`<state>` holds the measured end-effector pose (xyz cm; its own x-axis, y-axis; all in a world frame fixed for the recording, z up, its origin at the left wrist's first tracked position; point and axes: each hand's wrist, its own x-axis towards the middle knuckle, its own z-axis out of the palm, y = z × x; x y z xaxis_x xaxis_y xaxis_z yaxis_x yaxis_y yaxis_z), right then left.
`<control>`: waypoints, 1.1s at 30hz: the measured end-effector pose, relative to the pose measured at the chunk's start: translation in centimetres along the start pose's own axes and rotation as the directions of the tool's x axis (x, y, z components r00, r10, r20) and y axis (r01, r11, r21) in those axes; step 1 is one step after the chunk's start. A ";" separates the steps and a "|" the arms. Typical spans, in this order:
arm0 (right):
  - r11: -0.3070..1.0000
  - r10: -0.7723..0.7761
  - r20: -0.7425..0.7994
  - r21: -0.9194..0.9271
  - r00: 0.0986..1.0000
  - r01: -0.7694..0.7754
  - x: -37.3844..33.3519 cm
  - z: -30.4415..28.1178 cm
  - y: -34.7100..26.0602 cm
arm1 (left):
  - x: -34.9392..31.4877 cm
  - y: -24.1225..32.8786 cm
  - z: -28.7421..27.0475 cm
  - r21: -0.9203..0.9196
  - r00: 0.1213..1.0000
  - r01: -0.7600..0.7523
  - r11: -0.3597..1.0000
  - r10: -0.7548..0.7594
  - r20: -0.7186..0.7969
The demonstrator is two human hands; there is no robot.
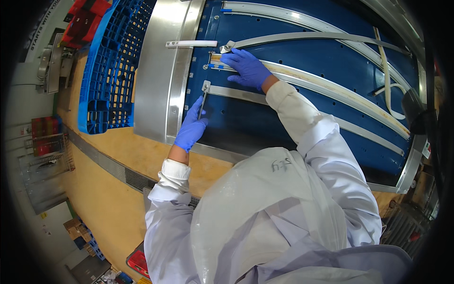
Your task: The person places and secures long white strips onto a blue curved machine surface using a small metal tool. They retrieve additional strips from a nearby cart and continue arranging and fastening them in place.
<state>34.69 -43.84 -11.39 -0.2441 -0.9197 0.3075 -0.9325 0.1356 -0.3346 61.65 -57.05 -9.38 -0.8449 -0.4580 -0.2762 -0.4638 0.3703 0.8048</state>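
Observation:
My left hand [191, 127], in a blue-purple glove, is closed around a thin metal rod-like tool [204, 102] at the near left edge of the blue panel [246, 116]. The tool's upper end meets a small metal bracket [206, 86] at the end of the near grey strip [236, 93]. My right hand [247, 68], gloved the same way, lies over the panel with its fingers stretched out. Its fingertips are close to a second bracket [228, 47], where a long grey strip [293, 36] ends. Below its palm runs a white rail [302, 78] with brownish marks.
A steel frame [163, 71] borders the panel on the left, with a white bar [194, 43] across it. Beyond stands a blue plastic pallet [106, 75]. A pale loose strap [385, 75] hangs at the right. Red crates [45, 135] and a floor drain [111, 165] lie left.

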 end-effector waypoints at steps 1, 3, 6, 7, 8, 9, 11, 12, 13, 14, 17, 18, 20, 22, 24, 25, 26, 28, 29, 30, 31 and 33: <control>1.000 -0.005 0.022 -0.023 1.000 0.006 1.0 1.1 0.9 | 1.0 0.5 -0.5 0.071 0.996 -0.074 0.995 0.077 -0.036; 0.999 0.014 0.050 -0.050 0.999 -0.011 1.6 2.9 2.0 | 2.9 2.0 -1.2 0.216 0.970 -0.204 0.955 0.227 -0.085; 0.994 0.092 0.038 -0.062 0.995 -0.089 1.6 4.0 2.2 | 5.2 6.9 -2.3 0.512 0.957 -0.125 0.850 0.240 -0.165; 0.995 0.087 0.047 -0.059 0.995 -0.084 1.7 4.0 2.1 | 6.3 7.3 -2.3 0.635 0.954 -0.082 0.768 0.245 -0.173; 0.995 0.083 0.056 -0.056 0.995 -0.079 1.8 4.0 2.1 | 7.4 7.1 -2.1 0.689 0.929 -0.086 0.720 0.308 -0.207; 0.995 0.081 0.064 -0.059 0.995 -0.077 1.7 3.8 2.3 | 8.3 7.4 -1.8 0.705 0.939 -0.067 0.706 0.283 -0.195; 0.993 0.076 0.036 -0.095 0.996 -0.073 1.7 3.8 2.2 | 9.7 8.3 -1.5 0.740 0.957 -0.027 0.672 0.231 -0.175; 0.991 0.075 0.020 -0.116 0.997 -0.072 1.7 3.8 2.2 | 10.2 8.3 -1.4 0.742 0.957 -0.036 0.669 0.236 -0.166; 0.990 0.073 0.020 -0.126 0.997 -0.070 1.6 3.7 2.2 | 10.6 8.3 -1.3 0.745 0.958 -0.044 0.666 0.240 -0.159; 0.989 0.069 0.020 -0.134 0.997 -0.066 1.6 3.7 2.2 | 10.8 8.3 -1.2 0.747 0.958 -0.049 0.663 0.244 -0.153; 0.987 0.059 0.010 -0.150 0.998 -0.057 1.8 3.5 2.1 | 11.1 8.4 -1.0 0.778 0.967 -0.037 0.628 0.217 -0.130; 0.986 0.059 0.006 -0.156 0.998 -0.058 1.7 3.7 2.1 | 11.3 8.5 -0.9 0.784 0.969 -0.033 0.620 0.213 -0.128; 0.986 0.060 -0.024 -0.153 0.998 -0.063 1.7 3.9 2.3 | 11.7 8.5 -1.0 0.796 0.971 -0.020 0.605 0.201 -0.128; 0.986 0.050 -0.052 -0.154 0.997 -0.057 1.6 4.2 2.1 | 12.0 8.6 -0.9 0.801 0.970 -0.022 0.598 0.206 -0.127; 0.983 0.041 -0.085 -0.173 0.996 -0.055 1.3 3.9 2.2 | 13.1 9.6 -0.7 0.819 0.974 -0.027 0.573 0.198 -0.107; 0.983 0.052 -0.067 -0.175 0.996 -0.063 1.4 3.9 2.0 | 13.7 10.2 -0.6 0.833 0.980 -0.011 0.553 0.170 -0.101; 0.981 0.064 -0.050 -0.178 0.997 -0.072 1.6 3.9 1.9 | 14.2 10.6 -0.5 0.846 0.985 0.003 0.533 0.143 -0.094; 0.984 0.063 -0.083 -0.162 0.995 -0.075 2.5 4.4 1.7 | 15.2 10.7 -1.2 0.822 0.992 0.016 0.569 0.094 -0.084; 0.985 0.079 -0.070 -0.148 0.994 -0.088 2.5 4.5 1.5 | 15.5 10.4 -1.6 0.810 0.994 0.021 0.587 0.071 -0.077; 0.986 0.090 -0.061 -0.138 0.994 -0.097 2.7 4.5 1.4 | 15.7 10.1 -2.1 0.798 0.998 0.040 0.601 0.021 -0.066; 0.986 0.101 -0.051 -0.128 0.994 -0.107 2.9 4.5 1.2 | 15.4 9.8 -2.7 0.776 0.998 0.033 0.630 0.015 -0.054; 0.981 0.080 -0.067 -0.173 0.995 -0.091 2.8 4.5 1.3 | 14.9 9.4 -3.6 0.727 1.000 0.013 0.686 0.008 -0.025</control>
<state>33.98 -47.90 -14.93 -0.3354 -0.8792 0.3384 -0.9385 0.2803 -0.2019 45.62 -63.31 -4.03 -0.8416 -0.4754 -0.2563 -0.5229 0.8360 0.1664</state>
